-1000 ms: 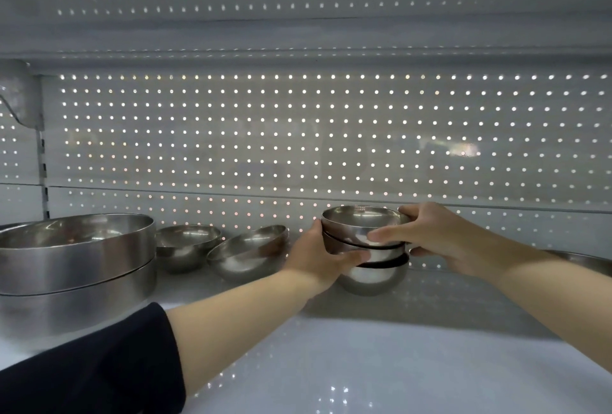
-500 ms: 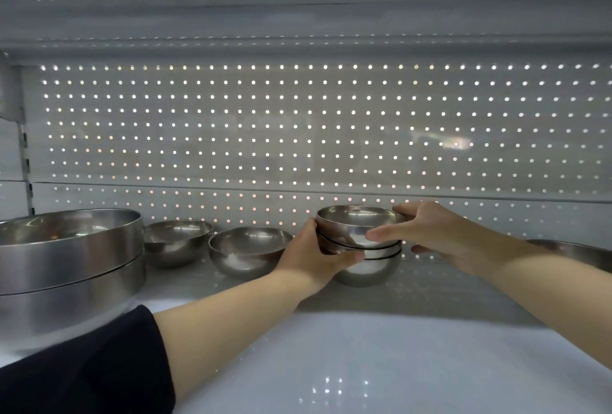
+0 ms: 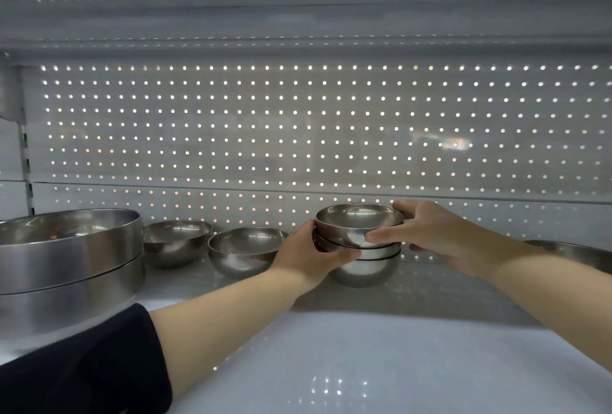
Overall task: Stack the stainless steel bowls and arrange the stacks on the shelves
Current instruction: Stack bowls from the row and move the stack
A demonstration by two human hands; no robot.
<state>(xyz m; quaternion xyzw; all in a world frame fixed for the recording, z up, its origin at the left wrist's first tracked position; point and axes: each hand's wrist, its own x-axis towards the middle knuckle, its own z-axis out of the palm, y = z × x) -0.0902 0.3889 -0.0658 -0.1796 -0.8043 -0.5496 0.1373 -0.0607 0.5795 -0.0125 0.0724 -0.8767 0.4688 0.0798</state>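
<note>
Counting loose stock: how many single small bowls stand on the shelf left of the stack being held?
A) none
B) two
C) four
B: two single small bowls stand between the big bowls and the stack gripped by the left hand and right hand.

Behind it all, a white perforated back panel (image 3: pixel 298 128) — light shining through its holes.

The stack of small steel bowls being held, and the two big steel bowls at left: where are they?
Stack of small steel bowls (image 3: pixel 359 263): head view, bottom bowl's side.
Two big nested steel bowls (image 3: pixel 71 258): head view, upper bowl's wall.
</note>
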